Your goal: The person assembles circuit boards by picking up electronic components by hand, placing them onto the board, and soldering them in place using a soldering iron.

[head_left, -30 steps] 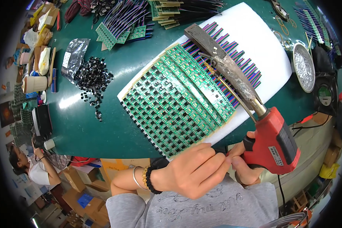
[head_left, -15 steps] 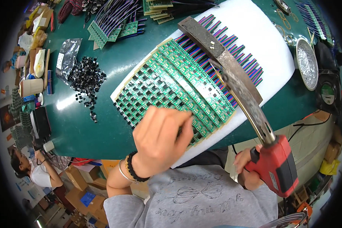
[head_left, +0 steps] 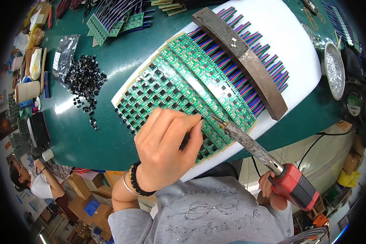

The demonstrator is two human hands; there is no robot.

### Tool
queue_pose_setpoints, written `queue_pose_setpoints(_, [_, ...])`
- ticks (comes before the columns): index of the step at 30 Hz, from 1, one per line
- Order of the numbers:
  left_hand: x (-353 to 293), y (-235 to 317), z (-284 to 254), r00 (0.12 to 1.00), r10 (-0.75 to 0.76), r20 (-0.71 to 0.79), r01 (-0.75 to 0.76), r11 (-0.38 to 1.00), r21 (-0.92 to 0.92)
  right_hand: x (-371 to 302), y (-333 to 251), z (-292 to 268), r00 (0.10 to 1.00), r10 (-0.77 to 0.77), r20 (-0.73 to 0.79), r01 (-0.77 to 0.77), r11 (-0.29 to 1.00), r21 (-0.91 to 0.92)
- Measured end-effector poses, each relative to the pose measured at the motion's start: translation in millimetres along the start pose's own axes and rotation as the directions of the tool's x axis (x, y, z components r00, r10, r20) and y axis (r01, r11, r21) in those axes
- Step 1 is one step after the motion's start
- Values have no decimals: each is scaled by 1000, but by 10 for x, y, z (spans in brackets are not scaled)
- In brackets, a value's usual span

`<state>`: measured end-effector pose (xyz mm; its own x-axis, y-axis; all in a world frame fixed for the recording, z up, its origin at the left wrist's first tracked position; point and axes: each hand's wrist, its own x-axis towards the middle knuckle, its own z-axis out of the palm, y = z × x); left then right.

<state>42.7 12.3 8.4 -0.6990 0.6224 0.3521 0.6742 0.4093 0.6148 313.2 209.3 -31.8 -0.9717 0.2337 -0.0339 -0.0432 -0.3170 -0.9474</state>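
Observation:
My left hand (head_left: 164, 148) is closed in a pinch above the green circuit boards (head_left: 183, 79), with a small black component (head_left: 201, 117) between thumb and forefinger. My right hand (head_left: 268, 191) grips the red and black handle of a soldering gun (head_left: 295, 185). Its long metal barrel points up and left, and the tip (head_left: 215, 118) is just right of my left fingertips, close to the boards. Rows of small black components cover the boards' near-left part. A curved metal bar (head_left: 242, 61) lies across the red, blue and black wires (head_left: 272, 61) at their far side.
White foam (head_left: 290, 40) lies under the boards on a green table (head_left: 126, 16). Loose black components (head_left: 85, 79) are piled beside a plastic bag (head_left: 65, 57) at left. More wired boards (head_left: 122, 24) lie behind. An oval metal dish (head_left: 334, 71) stands at right. Another person (head_left: 44, 183) sits at left.
The soldering gun's tip has come down and left from near the metal bar to beside my left fingertips. My left hand keeps its pinch. The whole view has shifted slightly.

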Motion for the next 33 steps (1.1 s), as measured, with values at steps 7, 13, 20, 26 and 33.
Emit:
queue_pose_setpoints(7, [26,-1,-4,1000,-11,9,11,999,-39,-211,153,-121,1000,-5,13,6,996,-84])
queue_pose_setpoints(13, [13,35,-9,999,-39,17,39,999,-24,-531,404,-282,1000,16,-11,-17,996,-92])
queue_pose_setpoints(20, [16,13,-16,999,-42,26,43,998,-36,-32,-21,77,973,114,-202,-142,981,-130])
queue_pose_setpoints(26, [21,8,-33,998,-51,21,52,998,-42,-44,-18,-101,973,224,50,-220,973,-74])
queue_pose_setpoints(33, [30,17,-5,999,-49,18,50,998,-47,-201,70,60,952,58,-300,-152,941,-302])
